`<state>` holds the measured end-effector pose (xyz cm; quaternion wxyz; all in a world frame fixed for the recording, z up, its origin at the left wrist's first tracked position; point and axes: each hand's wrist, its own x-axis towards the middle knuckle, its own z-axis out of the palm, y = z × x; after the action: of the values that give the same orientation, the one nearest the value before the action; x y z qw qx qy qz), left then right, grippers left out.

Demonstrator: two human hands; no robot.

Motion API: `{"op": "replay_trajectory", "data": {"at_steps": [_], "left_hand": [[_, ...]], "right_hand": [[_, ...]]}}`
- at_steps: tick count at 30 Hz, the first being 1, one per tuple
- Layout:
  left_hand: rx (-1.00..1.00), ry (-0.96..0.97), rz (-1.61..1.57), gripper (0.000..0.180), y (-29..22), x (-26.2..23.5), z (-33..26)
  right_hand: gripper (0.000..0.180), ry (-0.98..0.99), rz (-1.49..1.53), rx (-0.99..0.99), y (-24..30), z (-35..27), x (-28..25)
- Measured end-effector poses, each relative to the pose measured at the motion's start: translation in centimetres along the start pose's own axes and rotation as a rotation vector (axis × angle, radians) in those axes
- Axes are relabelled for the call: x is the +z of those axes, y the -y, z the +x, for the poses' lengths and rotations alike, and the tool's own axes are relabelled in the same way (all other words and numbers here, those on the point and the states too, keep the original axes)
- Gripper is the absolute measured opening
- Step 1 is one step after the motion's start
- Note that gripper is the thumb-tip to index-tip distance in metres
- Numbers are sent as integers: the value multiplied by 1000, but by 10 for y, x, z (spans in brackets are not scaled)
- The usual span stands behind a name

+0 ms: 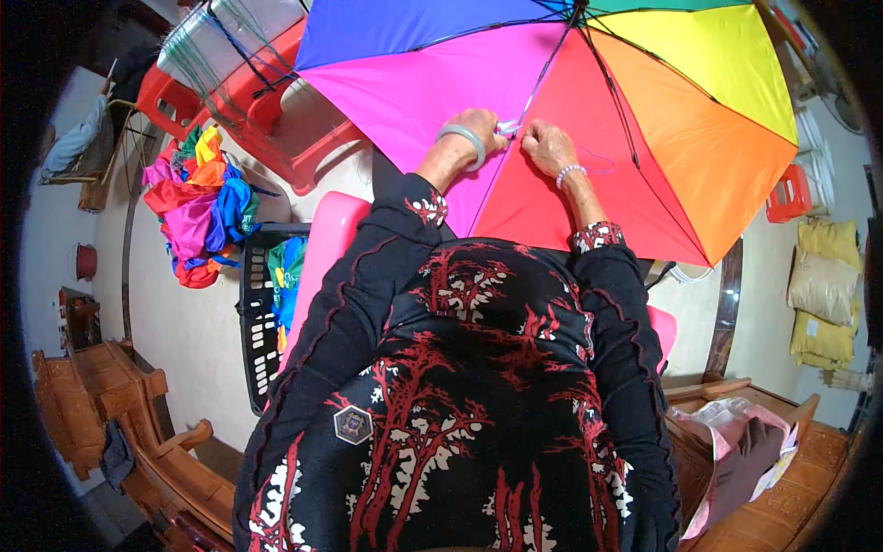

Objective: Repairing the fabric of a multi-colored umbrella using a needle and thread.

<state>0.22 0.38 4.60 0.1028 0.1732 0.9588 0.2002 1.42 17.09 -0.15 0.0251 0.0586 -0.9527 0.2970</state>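
Observation:
An opened umbrella (589,175) with rainbow panels lies across my lap, the inner side with its dark ribs facing me. Over the seam between the pink and red panels, my left hand (476,132) is closed on a small silvery piece (508,127) beside a metal rib (543,78). What that piece is, I cannot make out. My right hand (550,150) is just to the right, over the red panel, fingers pinched together; what they hold is too small to see. A thin thread (602,166) loops on the red cloth beside it.
To the left, colourful folded cloth (198,207) is heaped beside a black basket (258,322) holding more. Red plastic stools (303,156) stand behind, with strands of cord (207,64) on top. Wooden furniture (156,442) flanks me; yellowish sacks (823,285) are stacked at right.

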Motion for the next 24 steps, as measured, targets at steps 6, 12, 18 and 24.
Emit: {"op": "replay_trajectory", "data": {"at_steps": [6, 12, 18, 24], "left_hand": [[47, -84, 275, 19, -12, -1, -5], [79, -181, 328, 18, -12, 14, -7], [81, -199, 314, 19, -15, 17, -8], [76, -190, 345, 20, -18, 16, -11]], "right_hand": [[18, -17, 31, -1, 1, 3, -4], [17, -57, 13, 8, 8, -1, 0], [16, -82, 3, 39, 9, -3, -2], [16, -85, -3, 21, 11, -4, -1]]}}
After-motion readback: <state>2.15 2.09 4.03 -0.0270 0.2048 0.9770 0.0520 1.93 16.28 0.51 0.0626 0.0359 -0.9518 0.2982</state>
